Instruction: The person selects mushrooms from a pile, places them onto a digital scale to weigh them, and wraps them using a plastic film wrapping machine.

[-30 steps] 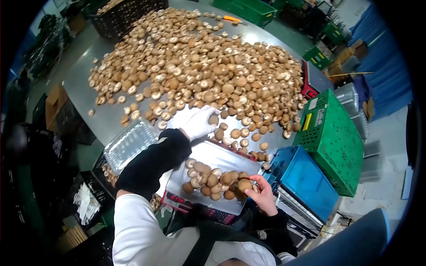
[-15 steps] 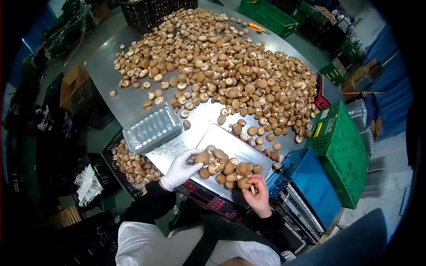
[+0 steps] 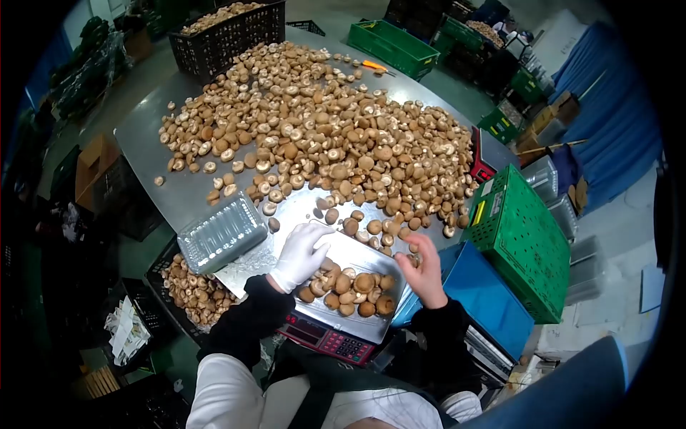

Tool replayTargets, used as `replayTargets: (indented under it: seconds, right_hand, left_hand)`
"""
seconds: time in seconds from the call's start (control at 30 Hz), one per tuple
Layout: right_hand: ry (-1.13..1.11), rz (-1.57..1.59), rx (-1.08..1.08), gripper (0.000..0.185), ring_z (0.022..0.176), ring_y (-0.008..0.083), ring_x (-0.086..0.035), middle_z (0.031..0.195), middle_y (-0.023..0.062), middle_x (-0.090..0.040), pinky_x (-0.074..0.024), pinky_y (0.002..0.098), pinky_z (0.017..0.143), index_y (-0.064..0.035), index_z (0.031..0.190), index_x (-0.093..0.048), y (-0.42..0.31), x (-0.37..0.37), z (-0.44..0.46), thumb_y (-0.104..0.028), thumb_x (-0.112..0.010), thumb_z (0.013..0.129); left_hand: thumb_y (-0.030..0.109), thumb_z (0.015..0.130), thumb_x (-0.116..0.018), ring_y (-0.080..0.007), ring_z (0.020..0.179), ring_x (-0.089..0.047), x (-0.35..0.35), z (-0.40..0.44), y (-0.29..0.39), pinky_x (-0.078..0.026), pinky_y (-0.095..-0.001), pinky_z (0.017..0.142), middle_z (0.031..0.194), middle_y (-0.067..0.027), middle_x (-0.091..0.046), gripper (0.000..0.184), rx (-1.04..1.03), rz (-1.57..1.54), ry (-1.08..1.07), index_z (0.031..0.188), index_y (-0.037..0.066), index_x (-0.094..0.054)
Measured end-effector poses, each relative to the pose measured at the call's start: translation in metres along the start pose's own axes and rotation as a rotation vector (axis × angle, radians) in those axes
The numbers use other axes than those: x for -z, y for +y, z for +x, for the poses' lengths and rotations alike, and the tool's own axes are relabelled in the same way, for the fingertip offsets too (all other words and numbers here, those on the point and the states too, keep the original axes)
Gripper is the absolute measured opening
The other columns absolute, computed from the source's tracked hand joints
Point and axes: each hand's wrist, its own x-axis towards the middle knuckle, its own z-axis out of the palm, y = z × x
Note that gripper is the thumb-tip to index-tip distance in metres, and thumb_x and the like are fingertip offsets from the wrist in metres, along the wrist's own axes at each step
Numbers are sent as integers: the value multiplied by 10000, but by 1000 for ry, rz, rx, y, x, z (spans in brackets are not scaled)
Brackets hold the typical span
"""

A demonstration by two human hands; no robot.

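Observation:
My left hand (image 3: pixel 300 257), in a white glove, is over the left side of the metal weighing pan (image 3: pixel 364 255). Its fingers stretch forward, the thumb stands apart, and I see nothing held. Several brown-capped mushrooms (image 3: pixel 344 282) lie in the pan, just right of the glove. Bare and with thumb and fingers apart, my right hand (image 3: pixel 424 273) hovers at the pan's right edge, close to loose mushrooms (image 3: pixel 374 227) beyond the pan. The digital scale (image 3: pixel 334 340) under the pan has a red-lit display and a keypad.
A large mushroom heap (image 3: pixel 321 136) covers much of the metal table (image 3: pixel 143 136). Clear plastic trays (image 3: pixel 223 232) stand left, above a black crate of mushrooms (image 3: pixel 193 286). At right are a blue bin (image 3: pixel 482 300) and a green crate (image 3: pixel 525 243). An orange-handled knife (image 3: pixel 374 66) lies far back.
Both hands have come away from the mushrooms in the pan. My left hand has shifted forward, and my right hand has moved forward beside the pan. The camera view has shifted.

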Motion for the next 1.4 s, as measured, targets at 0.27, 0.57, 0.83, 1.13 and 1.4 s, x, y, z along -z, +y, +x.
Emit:
replayTargets:
  seconds: [0.27, 0.57, 0.83, 1.13, 1.4]
  right_hand:
    - [-261, -59, -16, 228, 1012, 314, -538, 1025, 119, -608, -402, 379, 902, -37, 985, -607, -18, -45, -57, -89, -663, 770]
    - [-366, -169, 132, 354, 1007, 259, -525, 980, 66, -607, -340, 402, 918, -83, 1018, -589, -22, -102, -37, -218, -706, 713]
    - [-327, -281, 172, 312, 916, 257, -519, 894, 66, -580, -356, 395, 842, -84, 971, -612, -25, -106, -40, -246, -687, 715]
    - [-225, -35, 12, 343, 1035, 320, -487, 1076, 130, -536, -377, 399, 923, -40, 1068, -579, -32, -86, -52, -175, -683, 771]
    - [-28, 31, -150, 224, 947, 312, -566, 995, 138, -594, -445, 356, 839, -20, 965, -602, -9, -15, -79, -40, -663, 751]
  left_hand:
    - [79, 826, -550, -348, 1093, -509, -10, -41, -17, -396, -424, 965, 1196, -128, -566, 420, -37, 88, -91, 1246, 99, -547]
    - [89, 795, -566, -376, 1185, -463, -32, -60, -33, -378, -437, 998, 1269, -78, -551, 478, -33, 148, -144, 1268, 155, -555]
    - [25, 754, -566, -352, 1138, -482, -36, -58, -32, -390, -419, 1001, 1159, -80, -592, 429, -12, 14, -40, 1167, 129, -606]
    - [-13, 805, -531, -370, 1135, -494, -21, -58, -32, -399, -420, 991, 1159, -171, -571, 374, -5, -88, 8, 1166, 53, -600]
    - [2, 811, -565, -323, 1049, -530, -3, -65, -30, -430, -395, 915, 1070, -134, -582, 286, 73, -91, 90, 1088, 46, -623]
